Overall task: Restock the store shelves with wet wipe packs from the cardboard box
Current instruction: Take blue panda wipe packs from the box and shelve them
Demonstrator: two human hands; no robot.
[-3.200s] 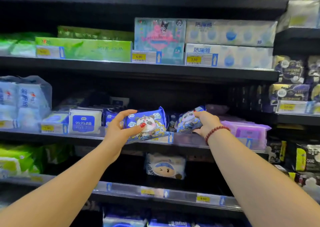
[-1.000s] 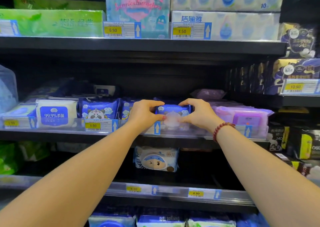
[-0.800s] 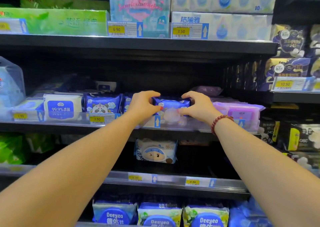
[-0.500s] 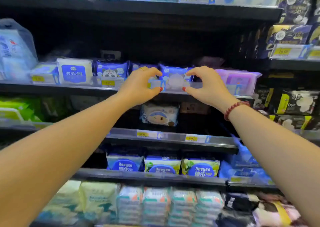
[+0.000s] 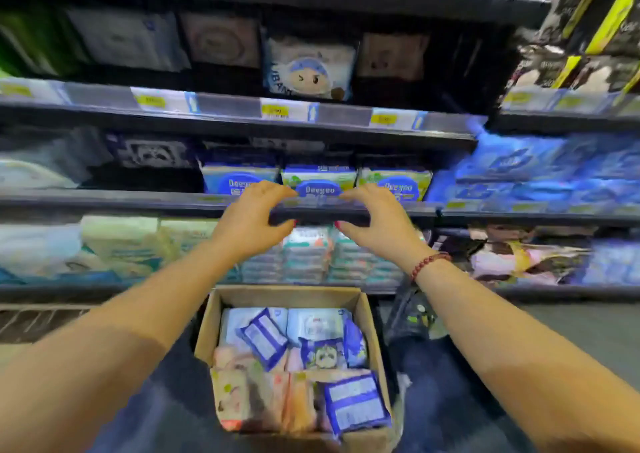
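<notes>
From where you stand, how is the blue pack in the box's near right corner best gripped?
Pinch the blue pack across its two long edges, coming from above: it lies label up on top, nearly flat and uncovered.

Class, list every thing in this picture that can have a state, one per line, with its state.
cardboard box: open on top, partly filled
wet wipe packs: lying jumbled in the box
left hand: empty, fingers half curled
right hand: empty, fingers half curled
Deeyeo packs: upright in a row on the shelf
</notes>
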